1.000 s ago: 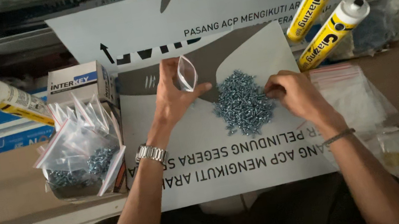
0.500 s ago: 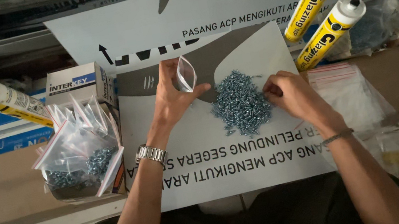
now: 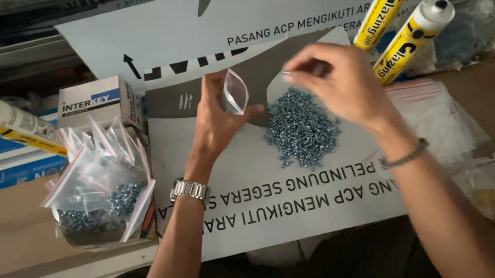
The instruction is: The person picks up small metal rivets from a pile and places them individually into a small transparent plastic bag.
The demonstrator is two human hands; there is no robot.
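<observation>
**Small screws going from pile to pouch**

Head view: the left hand [image 3: 214, 121] is holding a small clear plastic bag [image 3: 233, 92] upright by its lower edge, thumb on one side and fingers behind, with the mouth of the bag turned toward the other hand. The right hand [image 3: 346, 85] is hovering above and just beside the bag with its fingertips [image 3: 300, 72] pinched narrow; something small seems to be caught between them, most likely a screw or two, though it is too tiny to tell for sure. Below both hands a pile of screws [image 3: 301, 129] is lying on a white printed sheet [image 3: 252, 205] that is covering the worktop.

To the left, a cluster of filled bags [image 3: 103, 196] is standing in a small box, next to a white carton [image 3: 97, 104] and a sealant tube [image 3: 14, 124]. Two more yellow tubes [image 3: 404, 15] are resting at the upper right, and a stack of empty bags [image 3: 431, 115] is sitting under the right forearm.

The bag looks thin, limp and slippery, so it is best gripped near the opening to keep the mouth spread. The screws seem light singly, hard and pointed, inclined to roll and scatter; a fingertip pinch suits a few at a time.
</observation>
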